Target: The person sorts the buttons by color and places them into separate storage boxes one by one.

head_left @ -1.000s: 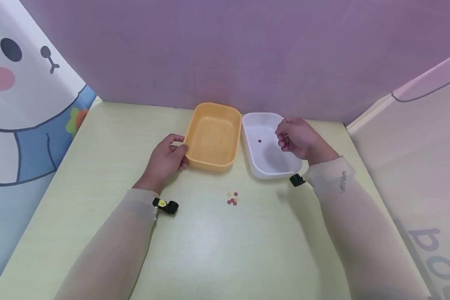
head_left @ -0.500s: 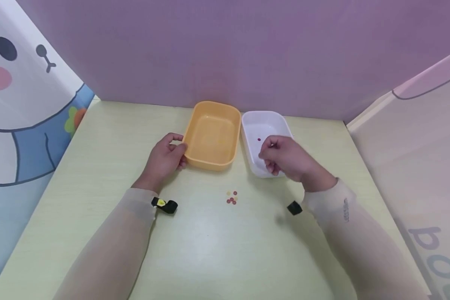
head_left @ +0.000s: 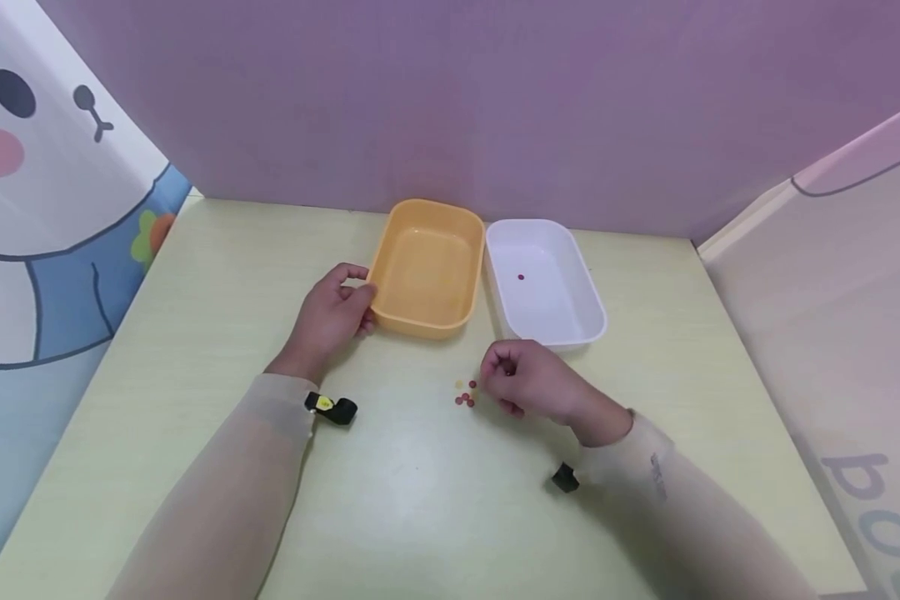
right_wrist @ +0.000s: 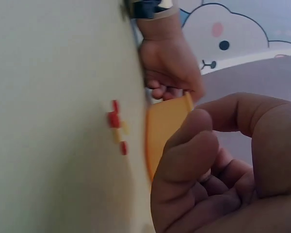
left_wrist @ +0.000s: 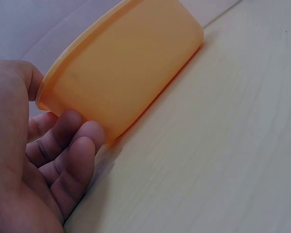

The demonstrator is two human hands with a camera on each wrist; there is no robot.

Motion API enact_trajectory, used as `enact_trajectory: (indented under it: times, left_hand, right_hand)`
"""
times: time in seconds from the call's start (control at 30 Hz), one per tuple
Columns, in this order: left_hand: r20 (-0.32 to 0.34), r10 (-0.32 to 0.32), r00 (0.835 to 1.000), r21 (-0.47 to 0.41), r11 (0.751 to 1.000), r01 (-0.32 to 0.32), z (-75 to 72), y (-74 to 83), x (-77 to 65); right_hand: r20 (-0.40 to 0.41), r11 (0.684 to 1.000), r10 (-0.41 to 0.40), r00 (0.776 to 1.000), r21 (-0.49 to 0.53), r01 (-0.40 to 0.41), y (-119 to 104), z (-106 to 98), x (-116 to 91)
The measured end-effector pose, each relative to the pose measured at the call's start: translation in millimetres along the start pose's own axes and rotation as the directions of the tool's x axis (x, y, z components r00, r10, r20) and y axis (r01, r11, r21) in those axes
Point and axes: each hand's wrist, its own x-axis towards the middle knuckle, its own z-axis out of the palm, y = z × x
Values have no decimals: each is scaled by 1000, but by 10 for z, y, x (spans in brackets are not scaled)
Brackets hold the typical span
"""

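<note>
An orange tray point(head_left: 429, 275) stands at the back of the table. My left hand point(head_left: 330, 315) grips its left front corner, with a finger over the rim and fingertips against the outer wall point(left_wrist: 121, 73). On the tray's right is a white tray point(head_left: 551, 292) with a small red disc point(head_left: 521, 277) in it. Several small red and yellow discs point(head_left: 465, 397) lie clustered on the tabletop. Just right of them hovers my right hand point(head_left: 532, 385), its fingers point(right_wrist: 184, 160) loosely bent. Nothing is visible between those fingertips in the right wrist view.
Both trays stand close to the purple back panel point(head_left: 450, 100). A panel with a cartoon animal point(head_left: 37, 175) rises at the left, and a pale lettered panel point(head_left: 832, 333) at the right. The pale tabletop point(head_left: 390, 517) extends toward me.
My right hand has moved from above the white tray toward me and leftward, down to the disc cluster. The left hand has stayed at the orange tray.
</note>
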Motion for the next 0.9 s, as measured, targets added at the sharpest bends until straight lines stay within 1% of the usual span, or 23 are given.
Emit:
enact_trajectory:
  times: [0.13,0.33,0.47,0.6,0.9]
  left_hand:
    - [0,3,1000,3,1000,-3,6,5,2]
    - [-1,6,1000,8,1000,-6,8,6,5]
    - [-7,8,1000,16,1000,-8,7,9,5]
    - [-5,6,1000,17,1000,-6,10,13,6]
    - [-9,9,1000,15,1000,-9,8,0,15]
  right_hand:
    - [-28,996,13,1000,-86,-15,97,74,15]
    - [-44,991,14,999,-132,-20,188,136,36]
    - [-57,983,-13,998,-182,3,221,149,45]
    - [-63,973,-20,998,-232,5,234,155,48]
    - [-40,959,-71,997,-277,58,248,156,58]
